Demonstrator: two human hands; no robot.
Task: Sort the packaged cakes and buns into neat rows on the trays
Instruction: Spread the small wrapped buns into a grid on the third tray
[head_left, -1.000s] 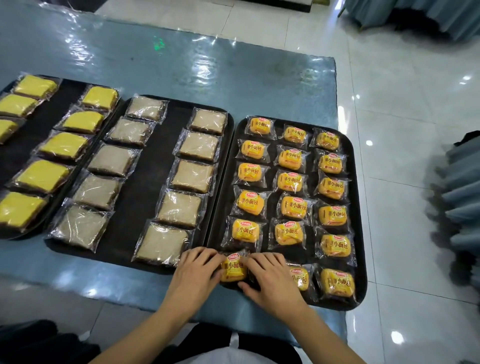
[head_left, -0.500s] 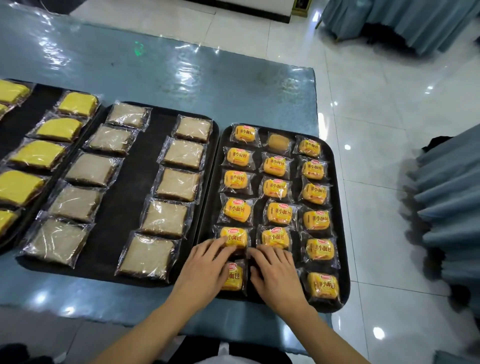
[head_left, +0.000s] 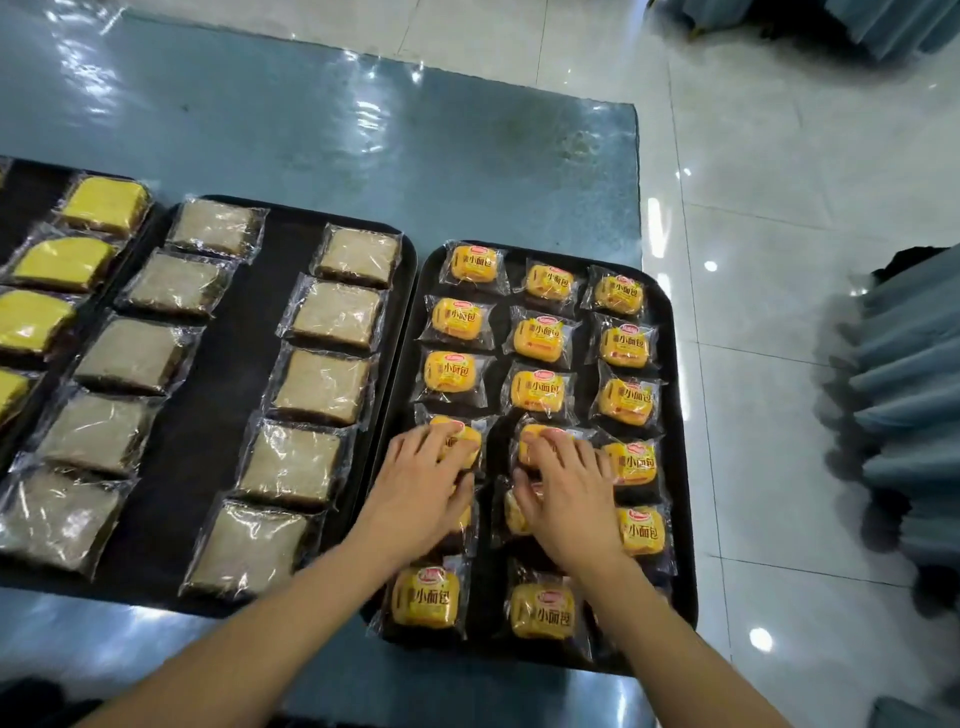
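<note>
Several small orange bun packets (head_left: 537, 389) lie in three columns on the right black tray (head_left: 679, 519). My left hand (head_left: 421, 493) holds the fourth bun (head_left: 460, 449) of the left column, fingers curled over its top and thumb at its near edge. In the same way my right hand (head_left: 569, 493) holds the fourth bun (head_left: 535, 441) of the middle column. The buns just behind both hands are partly hidden. Brown cake packets (head_left: 322, 387) fill two columns on the middle tray (head_left: 234, 364). Yellow cake packets (head_left: 104, 205) sit on the left tray.
The trays stand side by side on a blue table (head_left: 363, 130) under glossy plastic. Its right edge runs just past the bun tray, over white floor tiles (head_left: 753, 312). Blue draped fabric (head_left: 904, 389) stands to the right.
Both hands have moved forward from the nearest row of buns to the fourth row. The view has shifted closer and to the right.
</note>
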